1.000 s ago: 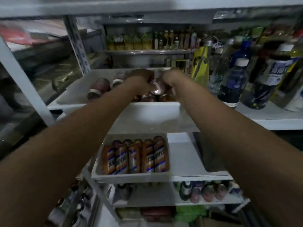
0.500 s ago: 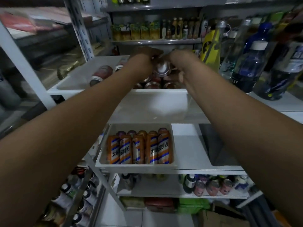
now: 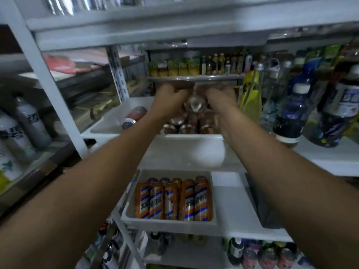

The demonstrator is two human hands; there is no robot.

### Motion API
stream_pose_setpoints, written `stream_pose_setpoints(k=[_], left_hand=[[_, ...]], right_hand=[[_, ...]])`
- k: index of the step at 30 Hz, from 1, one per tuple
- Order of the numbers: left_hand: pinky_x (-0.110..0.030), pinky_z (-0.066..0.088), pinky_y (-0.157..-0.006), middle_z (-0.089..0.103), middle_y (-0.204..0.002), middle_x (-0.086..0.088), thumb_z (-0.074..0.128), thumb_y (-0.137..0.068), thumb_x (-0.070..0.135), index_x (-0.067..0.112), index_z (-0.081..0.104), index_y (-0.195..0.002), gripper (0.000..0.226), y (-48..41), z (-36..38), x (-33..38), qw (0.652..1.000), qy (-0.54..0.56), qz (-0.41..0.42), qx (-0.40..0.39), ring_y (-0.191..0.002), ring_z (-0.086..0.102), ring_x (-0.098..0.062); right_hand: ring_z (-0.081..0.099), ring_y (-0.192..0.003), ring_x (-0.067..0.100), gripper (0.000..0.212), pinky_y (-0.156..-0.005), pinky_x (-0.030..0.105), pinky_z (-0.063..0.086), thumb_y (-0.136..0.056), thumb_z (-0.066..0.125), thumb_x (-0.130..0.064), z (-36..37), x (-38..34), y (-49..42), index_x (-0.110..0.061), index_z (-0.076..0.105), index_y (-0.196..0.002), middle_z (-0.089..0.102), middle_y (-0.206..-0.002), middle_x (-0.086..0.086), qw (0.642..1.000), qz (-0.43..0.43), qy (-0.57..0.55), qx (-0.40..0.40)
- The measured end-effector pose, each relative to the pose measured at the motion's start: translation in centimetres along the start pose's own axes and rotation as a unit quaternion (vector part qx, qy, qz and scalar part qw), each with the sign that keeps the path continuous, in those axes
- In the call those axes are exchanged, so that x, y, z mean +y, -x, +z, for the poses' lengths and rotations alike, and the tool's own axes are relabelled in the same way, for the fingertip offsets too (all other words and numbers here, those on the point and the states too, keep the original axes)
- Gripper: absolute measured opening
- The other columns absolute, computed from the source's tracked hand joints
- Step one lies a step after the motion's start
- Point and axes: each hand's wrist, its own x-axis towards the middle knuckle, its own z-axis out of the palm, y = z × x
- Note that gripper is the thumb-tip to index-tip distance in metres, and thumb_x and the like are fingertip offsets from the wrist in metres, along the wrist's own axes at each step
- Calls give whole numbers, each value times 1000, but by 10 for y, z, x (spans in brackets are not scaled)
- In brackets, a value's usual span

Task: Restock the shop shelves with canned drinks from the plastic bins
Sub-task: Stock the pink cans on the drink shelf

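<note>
The fingers point(image 3: 181, 89) of the left hand point(image 3: 171, 100) are curling round one side of a can point(image 3: 195, 105), and those of the right hand point(image 3: 221, 100) are wrapping the other side. Both hands are gripping it between them, though motion blur is hiding the fingertips. The can is lying on its side with its shiny end facing the camera, hanging just above the stacked cans point(image 3: 186, 126) at the right end of the white bin point(image 3: 186, 150) on the upper shelf point(image 3: 320, 162).

The main risk is sitting in that stack. The cans are lying on their sides in rows, so a round can set on top is likely looking for a groove. If it is being lowered off-centre, it could roll off the pile, either leftward toward the loose can point(image 3: 134, 117) lying in the open part of the bin, or forward over the low front wall. A fall there would be landing on the lower bin point(image 3: 169, 223) of orange cans point(image 3: 174, 199).

A hard push could also be spreading the lower rows apart and collapsing the pile.

Both forearms are reaching far forward, and the right one is passing near the bottles point(image 3: 291, 117) crowding the shelf just beside the bin. A sideways swing while pulling back could be tipping one over.
</note>
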Motion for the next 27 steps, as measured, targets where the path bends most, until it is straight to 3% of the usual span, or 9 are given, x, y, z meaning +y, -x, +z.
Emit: stream_pose_setpoints(k=[2,5,7,9,13,19,22,24,27], left_hand=[[-42,59,-92,78,-103,-5,76,-81,18,14,78,-107,27,-1,-8,-2,992,86,-77,49,-98,73,-19],[-36,60,-77,75,-104,-18,76,-83,13,0,70,-115,35,7,-20,13,941,240,-225,81,-82,72,-25],[-25,57,-55,75,-79,-12,62,-95,9,0,70,-97,12,16,-30,23,905,296,-301,47,-61,71,-20],[-20,49,-43,69,-63,-6,56,-99,12,6,67,-82,21,27,-44,26,888,325,-326,13,-47,65,-17],[-26,54,-51,73,-84,-6,61,-94,2,13,72,-108,20,42,-79,29,892,350,-275,72,-62,68,-16],[-28,61,-74,74,-117,-10,66,-87,-8,10,66,-126,43,91,-153,28,922,311,-183,141,-97,75,-22],[-25,59,-70,73,-120,-8,70,-82,-9,9,66,-126,47,119,-195,28,923,278,-165,206,-97,73,-20],[-25,59,-69,73,-120,-8,71,-79,-11,8,67,-125,50,139,-222,30,925,253,-153,238,-99,73,-21],[-26,60,-70,76,-111,-7,68,-82,-12,8,66,-123,45,173,-263,34,929,223,-136,261,-95,74,-18]], right_hand=[[74,-89,26,14,-86,49,60,-62,82,-10,1,-4,7,-14,76,-74,77,-83,2,999,-31,-16,-6],[73,-89,20,19,-87,44,60,-67,81,-5,0,-8,19,-17,80,-82,78,-87,-1,996,-60,-6,-62],[73,-88,16,25,-84,40,59,-67,85,-9,1,-12,25,-19,80,-90,78,-88,-4,989,-81,10,-121],[73,-83,11,25,-82,35,59,-70,87,-8,5,-18,33,-17,77,-91,78,-86,-6,985,-73,9,-157],[73,-97,33,30,-91,47,57,-80,80,-9,28,-24,56,-6,74,-109,77,-103,14,961,-10,-23,-275],[73,-73,15,30,-52,25,54,-94,69,-16,86,-35,92,-13,62,-122,74,-105,7,936,21,-87,-340],[73,-92,25,35,-68,33,61,-92,67,-8,127,-32,114,-14,62,-126,74,-112,8,912,30,-95,-397],[71,-93,24,24,-72,27,60,-93,65,-4,153,-31,132,-18,68,-113,76,-103,1,900,13,-81,-428],[72,-95,18,20,-72,21,60,-96,63,-9,189,-33,168,-22,68,-110,74,-112,4,874,15,-57,-482]])
